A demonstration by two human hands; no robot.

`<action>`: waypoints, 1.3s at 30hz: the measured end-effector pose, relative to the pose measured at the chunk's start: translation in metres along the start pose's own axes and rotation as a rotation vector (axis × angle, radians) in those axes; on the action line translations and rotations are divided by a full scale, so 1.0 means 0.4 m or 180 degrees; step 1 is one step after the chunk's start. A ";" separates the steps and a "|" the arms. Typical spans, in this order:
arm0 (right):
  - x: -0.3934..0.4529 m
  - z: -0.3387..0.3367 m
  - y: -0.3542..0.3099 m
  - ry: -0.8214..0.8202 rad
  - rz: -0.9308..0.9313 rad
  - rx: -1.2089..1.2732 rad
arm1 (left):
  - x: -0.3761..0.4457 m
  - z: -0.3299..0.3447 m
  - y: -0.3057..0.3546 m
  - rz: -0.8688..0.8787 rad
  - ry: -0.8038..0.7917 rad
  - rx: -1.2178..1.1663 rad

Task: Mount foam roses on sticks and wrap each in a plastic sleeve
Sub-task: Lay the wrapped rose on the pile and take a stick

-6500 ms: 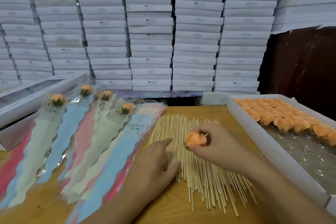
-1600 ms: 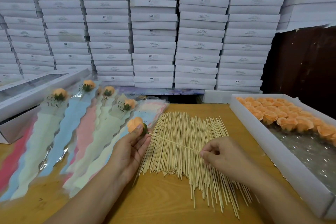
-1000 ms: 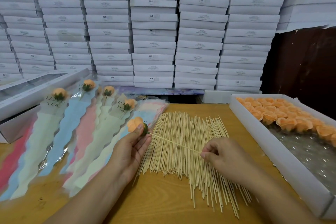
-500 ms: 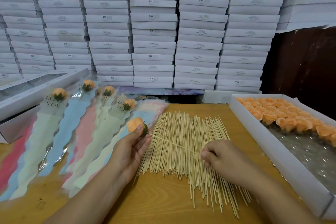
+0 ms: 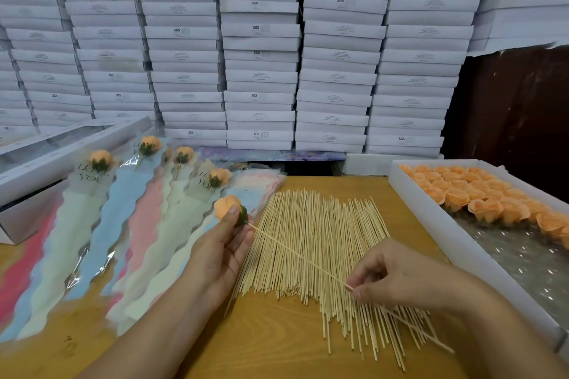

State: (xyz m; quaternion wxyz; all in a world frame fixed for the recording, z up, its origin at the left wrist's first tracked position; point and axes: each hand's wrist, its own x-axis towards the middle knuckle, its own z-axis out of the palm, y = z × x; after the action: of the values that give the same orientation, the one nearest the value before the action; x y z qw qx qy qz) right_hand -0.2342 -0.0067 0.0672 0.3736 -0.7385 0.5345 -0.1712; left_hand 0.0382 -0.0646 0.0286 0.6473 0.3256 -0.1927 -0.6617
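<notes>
Above the spread of bamboo sticks (image 5: 320, 243) on the table (image 5: 277, 348): orange foam rose (image 5: 226, 207) gripped by left hand (image 5: 220, 251), thin wooden stick (image 5: 298, 255) slanting from it toward four o'clock, far end pinched by right hand (image 5: 400, 280), plastic sleeves (image 5: 252, 191) nearest left hand, at eleven o'clock.
</notes>
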 end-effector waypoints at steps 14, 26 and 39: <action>-0.003 0.011 -0.012 -0.0337 -0.0005 0.1026 | -0.011 0.002 -0.005 0.0139 -0.0276 0.0232; 0.036 0.042 -0.003 0.0521 0.0076 0.2349 | -0.013 -0.012 -0.032 0.0507 -0.0076 0.2408; 0.047 0.039 0.008 0.0812 0.0215 0.2677 | 0.048 0.008 0.122 0.0995 0.0132 0.6090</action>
State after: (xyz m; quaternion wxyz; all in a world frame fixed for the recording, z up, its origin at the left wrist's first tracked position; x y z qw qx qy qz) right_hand -0.2193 -0.0186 0.0520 0.5781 -0.4773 0.4840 -0.4514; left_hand 0.0727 -0.0881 0.0604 0.1926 0.6969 -0.6793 -0.1257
